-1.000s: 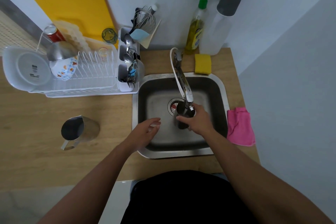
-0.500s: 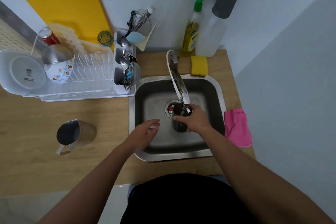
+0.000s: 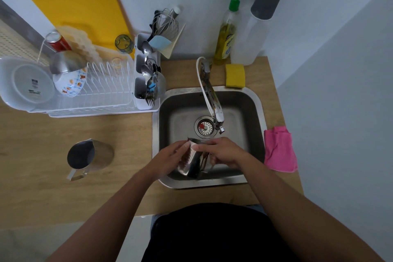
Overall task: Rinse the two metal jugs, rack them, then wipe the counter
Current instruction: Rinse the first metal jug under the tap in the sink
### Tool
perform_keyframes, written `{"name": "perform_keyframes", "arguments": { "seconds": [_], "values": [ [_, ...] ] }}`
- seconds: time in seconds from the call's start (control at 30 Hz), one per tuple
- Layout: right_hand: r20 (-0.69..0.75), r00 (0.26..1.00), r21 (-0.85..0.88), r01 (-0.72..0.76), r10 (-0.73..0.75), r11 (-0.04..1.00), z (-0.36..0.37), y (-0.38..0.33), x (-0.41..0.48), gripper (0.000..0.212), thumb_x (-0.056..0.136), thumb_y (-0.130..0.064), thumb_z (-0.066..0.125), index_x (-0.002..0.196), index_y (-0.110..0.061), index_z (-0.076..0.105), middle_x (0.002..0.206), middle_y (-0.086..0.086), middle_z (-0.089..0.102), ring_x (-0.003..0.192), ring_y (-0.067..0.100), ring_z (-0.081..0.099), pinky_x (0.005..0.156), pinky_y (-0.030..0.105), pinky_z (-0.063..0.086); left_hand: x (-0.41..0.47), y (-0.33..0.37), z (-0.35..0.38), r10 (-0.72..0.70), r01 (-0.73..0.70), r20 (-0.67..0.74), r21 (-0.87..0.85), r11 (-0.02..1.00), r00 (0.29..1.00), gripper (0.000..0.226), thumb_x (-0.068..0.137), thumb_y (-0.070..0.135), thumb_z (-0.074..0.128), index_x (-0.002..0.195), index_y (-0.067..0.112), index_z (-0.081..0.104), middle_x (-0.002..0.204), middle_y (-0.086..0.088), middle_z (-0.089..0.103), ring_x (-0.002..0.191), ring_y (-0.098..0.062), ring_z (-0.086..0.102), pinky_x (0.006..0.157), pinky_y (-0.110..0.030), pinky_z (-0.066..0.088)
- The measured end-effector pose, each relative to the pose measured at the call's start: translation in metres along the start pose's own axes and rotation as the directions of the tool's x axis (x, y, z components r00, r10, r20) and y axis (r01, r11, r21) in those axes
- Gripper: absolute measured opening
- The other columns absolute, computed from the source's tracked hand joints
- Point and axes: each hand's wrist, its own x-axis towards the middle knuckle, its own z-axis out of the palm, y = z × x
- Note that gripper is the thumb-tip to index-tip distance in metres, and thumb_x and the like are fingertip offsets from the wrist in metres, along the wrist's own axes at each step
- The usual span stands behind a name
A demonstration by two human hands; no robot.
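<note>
Holding a metal jug (image 3: 192,160) tilted over the sink (image 3: 258,110), both hands now grip it: left hand (image 3: 168,158) has joined right hand (image 3: 225,152), away from the tap (image 3: 210,95). Second jug (image 3: 90,156) stays on the counter (image 3: 42,138).

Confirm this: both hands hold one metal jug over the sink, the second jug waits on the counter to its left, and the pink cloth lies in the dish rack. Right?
Not quite. The head view shows the pink cloth on the counter right of the sink, not in the dish rack. Both hands, left and right, do hold one jug; the second jug waits left.
</note>
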Motion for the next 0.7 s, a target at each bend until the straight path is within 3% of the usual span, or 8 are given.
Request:
{"name": "perform_keyframes", "arguments": {
  "seconds": [0.1, 0.2, 0.27, 0.37, 0.5, 0.6, 0.63, 0.7],
  "values": [
    [0.021, 0.993, 0.227, -0.120, 0.118, 0.966, 0.012, -0.002, 0.000, 0.053, 0.092, -0.042, 0.092, 0.119, 0.002, 0.080, 0.062, -0.004, 0.068, 0.052, 0.007, 0.053, 0.061, 0.023, 0.052, 0.000, 0.001, 0.000, -0.049, 0.049, 0.002, -0.028, 0.998, 0.999, 0.056, 0.113, 0.065, 0.040, 0.157, 0.035, 0.057, 0.142, -0.002, 0.070, 0.122, -0.017, 0.071, 0.098, -0.032, 0.058],
    [0.012, 0.985, 0.327, -0.169, 0.175, 0.930, 0.019, -0.002, 0.003, 0.053, 0.094, -0.049, 0.089, 0.110, 0.001, 0.078, 0.061, 0.003, 0.060, 0.055, 0.013, 0.058, 0.065, 0.030, 0.059, -0.004, 0.007, 0.000, -0.080, 0.080, 0.006, -0.062, 0.995, 0.997, 0.060, 0.111, 0.067, 0.042, 0.152, 0.030, 0.064, 0.136, 0.002, 0.075, 0.120, -0.017, 0.073, 0.104, -0.035, 0.057],
    [0.010, 0.983, 0.401, -0.172, 0.184, 0.900, 0.018, 0.000, 0.006, 0.053, 0.096, -0.052, 0.087, 0.104, -0.001, 0.076, 0.070, 0.007, 0.064, 0.057, 0.014, 0.059, 0.067, 0.030, 0.059, -0.006, 0.009, 0.001, -0.101, 0.102, 0.019, -0.139, 0.985, 0.995, 0.060, 0.109, 0.071, 0.044, 0.142, 0.029, 0.070, 0.122, 0.003, 0.082, 0.110, -0.016, 0.080, 0.104, -0.038, 0.061],
    [0.005, 0.979, 0.453, -0.184, 0.204, 0.872, 0.013, 0.003, 0.011, 0.069, 0.090, -0.058, 0.090, 0.119, 0.003, 0.078, 0.101, 0.018, 0.073, 0.083, 0.024, 0.069, 0.083, 0.038, 0.065, -0.004, 0.011, 0.002, -0.113, 0.117, 0.030, -0.217, 0.969, 0.993, 0.063, 0.105, 0.074, 0.048, 0.134, 0.025, 0.074, 0.110, -0.002, 0.086, 0.097, -0.017, 0.085, 0.096, -0.042, 0.067],
    [0.033, 0.974, 0.387, -0.221, 0.226, 0.895, 0.004, 0.001, 0.003, 0.075, 0.093, -0.060, 0.085, 0.131, 0.003, 0.074, 0.115, 0.017, 0.077, 0.095, 0.023, 0.070, 0.084, 0.033, 0.063, -0.004, 0.018, 0.005, -0.121, 0.131, 0.066, -0.192, 0.973, 0.990, 0.065, 0.106, 0.073, 0.047, 0.131, 0.020, 0.075, 0.107, -0.006, 0.086, 0.093, -0.020, 0.085, 0.078, -0.032, 0.068],
    [0.064, 0.972, 0.301, -0.235, 0.227, 0.924, -0.004, -0.002, -0.007, 0.059, 0.093, -0.060, 0.085, 0.104, -0.003, 0.074, 0.088, 0.011, 0.074, 0.074, 0.015, 0.069, 0.065, 0.025, 0.065, -0.005, 0.022, 0.007, -0.079, 0.087, 0.061, -0.147, 0.985, 0.995, 0.062, 0.107, 0.070, 0.048, 0.135, 0.022, 0.073, 0.111, -0.003, 0.085, 0.093, -0.016, 0.084, 0.075, -0.028, 0.066],
    [0.058, 0.975, 0.309, -0.223, 0.215, 0.925, -0.006, -0.001, -0.009, 0.056, 0.093, -0.057, 0.086, 0.099, -0.003, 0.073, 0.078, 0.009, 0.068, 0.066, 0.014, 0.066, 0.062, 0.024, 0.064, -0.005, 0.023, 0.008, -0.046, 0.054, 0.057, -0.136, 0.989, 0.997, 0.057, 0.109, 0.067, 0.049, 0.140, 0.025, 0.071, 0.117, -0.001, 0.083, 0.096, -0.015, 0.083, 0.079, -0.029, 0.067],
    [0.031, 0.988, 0.335, -0.153, 0.151, 0.930, -0.009, 0.003, -0.009, 0.053, 0.093, -0.047, 0.089, 0.106, 0.003, 0.076, 0.080, 0.012, 0.067, 0.061, 0.014, 0.064, 0.069, 0.027, 0.066, -0.003, 0.026, 0.008, 0.016, -0.011, 0.047, -0.110, 0.994, 0.999, 0.051, 0.112, 0.058, 0.052, 0.155, 0.033, 0.061, 0.136, 0.003, 0.076, 0.113, -0.011, 0.077, 0.098, -0.035, 0.065]
  ]
}}
